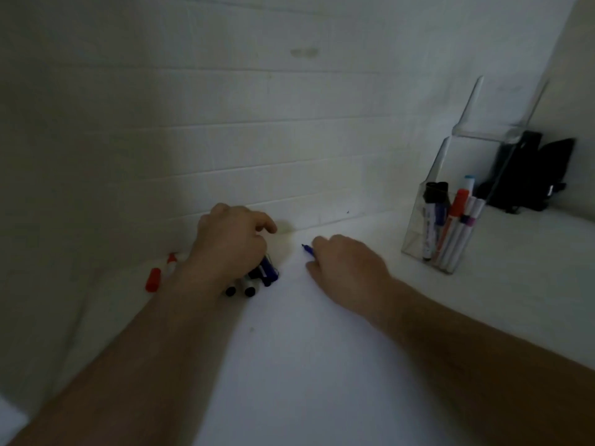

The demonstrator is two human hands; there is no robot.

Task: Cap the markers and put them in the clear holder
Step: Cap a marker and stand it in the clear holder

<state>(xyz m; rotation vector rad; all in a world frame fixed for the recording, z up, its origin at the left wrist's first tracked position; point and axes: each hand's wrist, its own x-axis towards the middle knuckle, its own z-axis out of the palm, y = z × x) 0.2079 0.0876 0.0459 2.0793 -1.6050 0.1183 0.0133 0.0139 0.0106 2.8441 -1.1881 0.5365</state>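
White tiled wall (225,123) fills the back, white desk (322,365) runs under it to the corner on the right. Clear holder (433,220) stands upright on the desk at right, near the wall, tall back panel rising above the front pocket. Behind it, a dark object (534,172), blurred, cannot tell what it is. In the holder's pocket: several capped markers (450,226) standing tilted, one orange-red cap, one black, one light blue, others white-bodied with purple bands.

My left hand (230,243) sits on the desk close to the wall, fingers curled down over a loose pile of markers (257,278); dark blue and black ends stick out below my palm. Whether the fingers actually grip one of them, cannot tell, knuckles hide it. Left of my wrist, a red cap (153,280) lies on the desk, and just beside it a red-and-white marker (170,262), partly hidden by my forearm.

My right hand (346,268) is on the desk, well apart from the holder, fingers curled and pinching a blue marker (308,249); its uncapped tip points up-left toward the wall.
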